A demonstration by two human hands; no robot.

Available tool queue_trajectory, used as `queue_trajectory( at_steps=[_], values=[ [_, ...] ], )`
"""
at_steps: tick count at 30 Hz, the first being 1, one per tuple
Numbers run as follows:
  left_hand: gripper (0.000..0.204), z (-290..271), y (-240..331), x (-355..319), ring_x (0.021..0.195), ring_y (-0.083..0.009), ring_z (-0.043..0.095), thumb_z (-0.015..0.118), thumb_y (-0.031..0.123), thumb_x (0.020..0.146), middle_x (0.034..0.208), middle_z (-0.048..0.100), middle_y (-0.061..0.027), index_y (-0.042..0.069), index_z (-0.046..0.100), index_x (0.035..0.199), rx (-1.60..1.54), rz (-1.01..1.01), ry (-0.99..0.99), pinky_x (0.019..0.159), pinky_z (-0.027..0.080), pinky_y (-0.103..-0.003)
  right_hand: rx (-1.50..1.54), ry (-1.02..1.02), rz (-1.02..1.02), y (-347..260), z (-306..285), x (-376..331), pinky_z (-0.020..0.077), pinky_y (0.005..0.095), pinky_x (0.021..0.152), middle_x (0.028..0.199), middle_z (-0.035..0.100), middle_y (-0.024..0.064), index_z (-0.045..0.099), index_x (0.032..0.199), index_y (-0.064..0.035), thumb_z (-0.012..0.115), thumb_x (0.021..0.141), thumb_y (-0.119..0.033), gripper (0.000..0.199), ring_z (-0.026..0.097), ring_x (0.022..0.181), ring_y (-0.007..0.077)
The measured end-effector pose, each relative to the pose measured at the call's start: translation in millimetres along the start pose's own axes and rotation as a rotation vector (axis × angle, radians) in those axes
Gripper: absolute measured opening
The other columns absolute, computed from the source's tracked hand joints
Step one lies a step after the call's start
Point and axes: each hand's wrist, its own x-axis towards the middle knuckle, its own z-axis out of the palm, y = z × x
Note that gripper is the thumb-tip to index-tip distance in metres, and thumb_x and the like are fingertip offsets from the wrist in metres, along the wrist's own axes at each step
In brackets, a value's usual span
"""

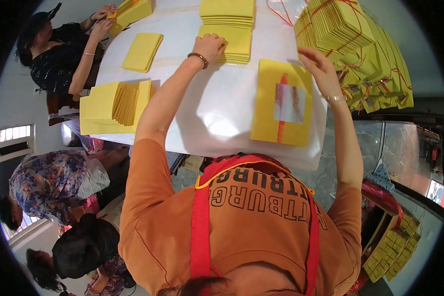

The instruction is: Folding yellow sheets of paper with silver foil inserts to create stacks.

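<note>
At the far left a co-worker's hands (102,15) hold a yellow bundle (131,11) at the corner of the white-covered desk (217,113). Nearer, a fanned pile of yellow sheets (114,106) lies at the desk's left edge, with a smaller stack (142,51) beyond it. The person's left hand (209,45) rests knuckles-up on a yellow paper stack (238,43) in the middle of the desk, fingers curled close and pressing its left edge; whether they pinch a sheet I cannot tell. Right of that lies a single yellow sheet with a red stripe (282,102), its long axis running away from the person, stripe pointing to the far side. The right hand (319,66) hovers at its far right corner, fingers loosely spread, holding nothing. Tied yellow bundles (360,49) crowd the right end.
</note>
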Motion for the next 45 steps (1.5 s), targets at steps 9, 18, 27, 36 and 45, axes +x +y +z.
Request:
queue_trajectory(
  at_steps=[9, 18, 27, 36, 45],
  values=[
    [0.013, -30.7, 29.1, 6.2, 0.083, -0.0223, 0.058, 0.052, 0.021, 0.084, 0.083, 0.061, -0.0013, 0.016, 0.062, 0.088, 0.032, 0.003, 0.072, 0.074, 0.035, -0.040, -0.407, 0.234, -0.061, 52.8, -6.3, -132.0, 0.0405, 0.0364, 0.091, 0.109, 0.061, 0.0079, 0.060, 0.106, -0.0070, 0.062, 0.081, -0.015, 0.027, 0.055, 0.106, 0.0254],
    [0.023, -30.0, 158.6, -73.6, 0.082, -0.0288, 0.057, 0.065, 0.025, 0.077, 0.089, 0.061, -0.0105, 0.008, 0.063, 0.091, -0.482, 0.558, 0.008, 0.068, 0.045, -0.039, -0.761, 0.041, -0.176, 68.9, 10.0, -146.6, 0.0258, 0.0423, 0.097, 0.120, 0.054, -0.0060, 0.064, 0.098, -0.0205, 0.064, 0.079, -0.025, 0.020, 0.040, 0.123, 0.0215],
    [0.054, -33.1, 190.1, -131.2, 0.108, -0.0231, 0.045, 0.071, 0.034, 0.070, 0.113, 0.052, -0.0063, 0.011, 0.054, 0.117, -0.223, 0.517, -0.073, 0.087, 0.036, -0.035, -0.671, 0.082, -0.145, 84.2, 10.3, -149.2, 0.0114, 0.0481, 0.104, 0.120, 0.054, -0.0068, 0.068, 0.094, -0.0242, 0.064, 0.080, -0.029, 0.016, 0.032, 0.129, 0.0235],
    [0.013, -37.1, 194.8, -124.2, 0.070, -0.0260, 0.054, 0.063, 0.015, 0.078, 0.076, 0.057, -0.0083, 0.005, 0.061, 0.086, -0.526, 0.491, -0.022, 0.062, 0.044, -0.034, 0.087, 0.035, 0.084, 93.6, 7.0, -147.3, 0.0389, 0.0290, 0.093, 0.118, 0.053, 0.0086, 0.065, 0.089, -0.0031, 0.057, 0.087, -0.016, 0.015, 0.047, 0.112, 0.0173],
    [0.015, -34.5, 188.4, -118.9, 0.076, -0.0260, 0.058, 0.058, 0.016, 0.084, 0.079, 0.061, -0.0105, 0.002, 0.061, 0.081, -0.710, 0.321, -0.179, 0.067, 0.048, -0.034, 0.239, 0.081, 0.145, 94.2, 8.4, -142.7, 0.0412, 0.0281, 0.088, 0.115, 0.055, 0.0086, 0.064, 0.079, 0.0004, 0.050, 0.092, -0.019, 0.027, 0.050, 0.106, 0.0163]
  ],
)
